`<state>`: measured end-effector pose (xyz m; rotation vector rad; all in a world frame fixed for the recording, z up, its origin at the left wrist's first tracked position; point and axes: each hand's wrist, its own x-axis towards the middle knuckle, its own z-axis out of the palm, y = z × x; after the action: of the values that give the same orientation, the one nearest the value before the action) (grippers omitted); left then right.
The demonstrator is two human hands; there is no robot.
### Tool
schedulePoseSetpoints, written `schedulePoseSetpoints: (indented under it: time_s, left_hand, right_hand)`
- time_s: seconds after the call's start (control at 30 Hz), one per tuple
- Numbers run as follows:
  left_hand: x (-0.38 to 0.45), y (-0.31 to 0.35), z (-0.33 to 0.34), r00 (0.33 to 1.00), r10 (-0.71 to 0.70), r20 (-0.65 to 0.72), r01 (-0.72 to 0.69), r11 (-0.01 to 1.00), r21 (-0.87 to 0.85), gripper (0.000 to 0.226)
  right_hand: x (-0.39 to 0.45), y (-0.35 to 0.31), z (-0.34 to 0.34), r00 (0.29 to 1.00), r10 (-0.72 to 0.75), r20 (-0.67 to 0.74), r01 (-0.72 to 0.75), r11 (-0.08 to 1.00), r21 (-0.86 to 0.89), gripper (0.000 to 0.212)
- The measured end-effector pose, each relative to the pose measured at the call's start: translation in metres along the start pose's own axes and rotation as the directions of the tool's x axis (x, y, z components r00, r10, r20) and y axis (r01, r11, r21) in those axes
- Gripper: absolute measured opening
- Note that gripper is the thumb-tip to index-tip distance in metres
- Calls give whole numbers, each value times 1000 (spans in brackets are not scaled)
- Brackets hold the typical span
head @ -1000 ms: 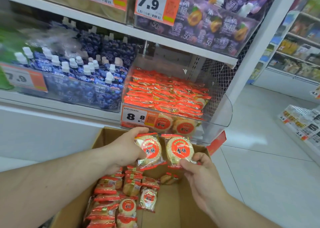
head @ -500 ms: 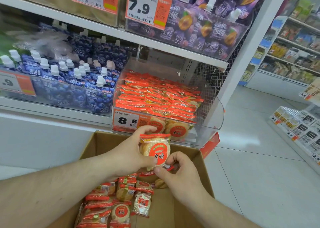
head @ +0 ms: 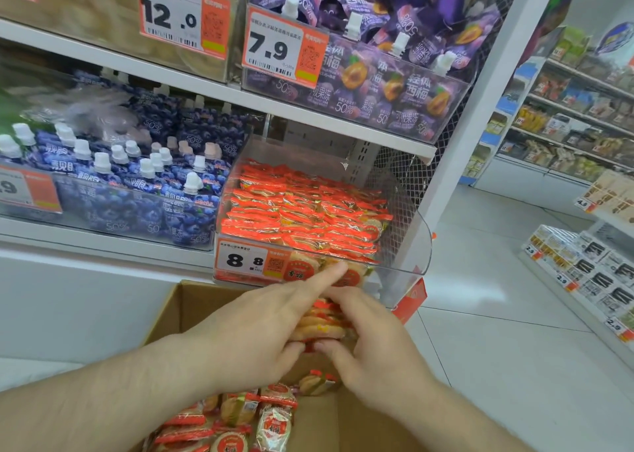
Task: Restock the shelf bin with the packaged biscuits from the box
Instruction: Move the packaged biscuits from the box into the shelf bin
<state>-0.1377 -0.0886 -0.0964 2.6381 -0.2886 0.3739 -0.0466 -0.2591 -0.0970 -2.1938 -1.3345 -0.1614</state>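
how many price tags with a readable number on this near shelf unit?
3. The 12.0 tag top left, 7.9 tag on the purple pouch bin, 8.8 tag on the biscuit bin. A fourth at far left is cut off.

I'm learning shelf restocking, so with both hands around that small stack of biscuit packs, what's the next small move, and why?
Probably lift the stack of orange-red wrapped round biscuit packs up and forward over the clear plastic shelf bin's front lip. The left hand and right hand grip it together just below the bin, above the brown cardboard box, and the bin's right side shows room.
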Motion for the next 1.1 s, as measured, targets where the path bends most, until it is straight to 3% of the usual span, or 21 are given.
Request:
schedulePoseSetpoints:
  time_s: [0.13, 0.23, 0.37, 0.53, 0.63, 0.83, 0.9, 1.03, 1.1]
  left_hand:
    - [10, -5, -6, 968, -31, -247, 34, 999, 6, 104]
    - [19, -21, -5, 947, -12, -322, 73, 981, 178, 87]
    - [27, -30, 4, 977, -133, -166, 173, 950, 261, 81]
    - [31, -35, 9, 976, -191, -104, 214, 927, 309, 82]
    - [29, -37, 12, 977, -171, -127, 204, 924, 324, 82]
    - [26, -38, 14, 979, -137, -149, 180, 925, 335, 80]
    - [26, -39, 14, 978, -125, -168, 174, 931, 322, 80]
    - [26, -44, 19, 978, -108, -177, 166, 919, 358, 81]
    - [27, -44, 21, 980, -114, -163, 168, 913, 373, 83]
  right_hand:
    - [18, 13, -41, 969, -52, -242, 19, 990, -136, 47]
    - [43, 25, -82, 923, -116, -368, -22, 937, -350, 40]
    - [86, 51, -103, 958, -98, -269, -128, 694, -708, 34]
    - [129, 73, -88, 999, -3, -44, -38, 447, -894, 25]
    - [149, 80, -82, 992, 123, 36, -23, 447, -894, 24]
    - [176, 106, -75, 917, 385, 103, -164, 601, -782, 36]
    - [178, 119, -72, 901, 419, 110, -169, 573, -802, 41]
    - [176, 135, -60, 917, 388, 92, -85, 415, -906, 46]
    - [176, 138, -53, 924, 369, 98, -74, 426, -902, 43]
